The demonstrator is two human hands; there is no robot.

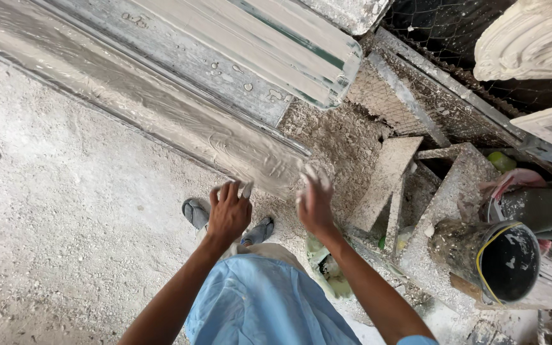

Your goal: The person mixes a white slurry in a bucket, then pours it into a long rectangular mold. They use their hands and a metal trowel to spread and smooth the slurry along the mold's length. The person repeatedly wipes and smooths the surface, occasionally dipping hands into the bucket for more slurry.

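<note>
the person is standing on a dusty plaster-covered floor [52, 211] and looking down at both hands. the left hand [228, 214] is hanging in the air with its fingers curled loosely inward, and it is holding nothing that i can see. the right hand [314, 203] is lifted just beside it, fingers spread a little and whitened with plaster, also gripping nothing. the two hands are near each other but not touching.

both hands are hovering just in front of the near end of a long mould strip [180, 121], which is covered with wet grey plaster and is running diagonally from the upper left to the middle. the right hand's fingertips [311, 174] are sitting very close to this end; i cannot tell if they are touching it.

on the right a black bucket [509, 262] with a yellow rim is lying on its side among plaster-crusted wooden blocks [388, 179]. grey sandals [196, 213] are showing under the left hand.
</note>
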